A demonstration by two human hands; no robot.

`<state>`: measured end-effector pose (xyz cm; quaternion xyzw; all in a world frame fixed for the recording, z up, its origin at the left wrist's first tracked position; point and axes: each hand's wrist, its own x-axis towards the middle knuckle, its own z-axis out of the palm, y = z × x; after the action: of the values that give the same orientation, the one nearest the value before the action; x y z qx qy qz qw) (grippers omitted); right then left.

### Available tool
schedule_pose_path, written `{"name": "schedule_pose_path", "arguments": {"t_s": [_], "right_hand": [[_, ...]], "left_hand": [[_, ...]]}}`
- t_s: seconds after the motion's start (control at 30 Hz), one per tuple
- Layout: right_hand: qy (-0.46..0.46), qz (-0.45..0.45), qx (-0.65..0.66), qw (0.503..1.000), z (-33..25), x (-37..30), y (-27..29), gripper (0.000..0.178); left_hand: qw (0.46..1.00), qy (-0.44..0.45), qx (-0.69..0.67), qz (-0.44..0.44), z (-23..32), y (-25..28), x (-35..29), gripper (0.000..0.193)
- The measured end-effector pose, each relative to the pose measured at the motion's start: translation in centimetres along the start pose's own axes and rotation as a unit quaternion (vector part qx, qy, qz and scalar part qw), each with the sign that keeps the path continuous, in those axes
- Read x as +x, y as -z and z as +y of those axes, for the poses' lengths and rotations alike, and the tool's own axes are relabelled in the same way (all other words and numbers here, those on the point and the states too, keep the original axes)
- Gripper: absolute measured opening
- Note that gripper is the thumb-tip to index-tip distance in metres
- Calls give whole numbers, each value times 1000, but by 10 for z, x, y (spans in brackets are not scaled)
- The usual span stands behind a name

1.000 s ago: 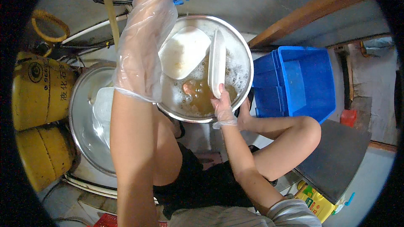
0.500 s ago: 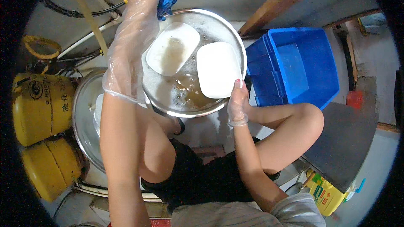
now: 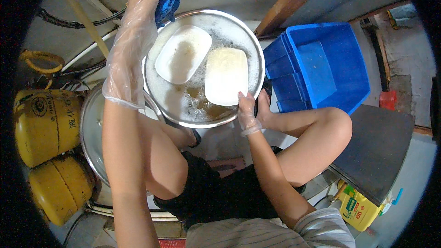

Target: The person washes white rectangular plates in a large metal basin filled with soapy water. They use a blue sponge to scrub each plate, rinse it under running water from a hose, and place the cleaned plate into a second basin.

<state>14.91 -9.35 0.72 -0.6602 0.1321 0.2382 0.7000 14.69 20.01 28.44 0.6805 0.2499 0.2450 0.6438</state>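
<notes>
My left hand (image 3: 144, 2), in a clear plastic glove, is raised past the upper left rim of a round metal basin (image 3: 203, 125). Its fingers grip a crumpled blue cloth (image 3: 168, 3). My right hand (image 3: 247, 110), also gloved, pinches the lower right corner of a white rectangular dish (image 3: 226, 76) held over the basin. The dish's upper part looks yellowish. A second white dish (image 3: 195, 41) lies at the left in the cloudy, foamy water, with murky liquid inside it.
A blue plastic bin (image 3: 317, 73) stands right of the basin. Another metal basin (image 3: 92, 142) sits at the left, beside two yellow gas cylinders (image 3: 48, 124) (image 3: 59, 186). A dark board (image 3: 376, 149) and a yellow jug (image 3: 360, 209) are at lower right.
The dish in my right hand has shifted left and its yellowish upper surface now shows. My left hand with the blue cloth has moved slightly left and down.
</notes>
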Motion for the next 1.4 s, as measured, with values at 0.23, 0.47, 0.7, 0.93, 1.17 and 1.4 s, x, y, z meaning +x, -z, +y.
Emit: {"name": "schedule_pose_path", "arguments": {"t_s": [0.23,0.47,0.7,0.93,1.17,1.4], "right_hand": [[-44,-163,103,980,-1,-23,-5,34],[-196,-85,43,976,3,-21,-22,13],[-209,-123,165,956,2,-27,-42,34],[-145,-128,223,955,17,-3,-32,57],[-108,51,-15,993,12,-1,-43,62],[-50,40,-26,998,14,21,-32,61]], "left_hand": [[1000,-12,-25,-4,2,6,-7,27],[999,3,-33,13,4,6,-7,27],[991,14,-133,2,28,22,-25,11],[996,15,-88,18,33,19,-26,13],[996,8,-83,10,27,27,-20,14],[999,7,-40,36,26,22,-17,15]]}}
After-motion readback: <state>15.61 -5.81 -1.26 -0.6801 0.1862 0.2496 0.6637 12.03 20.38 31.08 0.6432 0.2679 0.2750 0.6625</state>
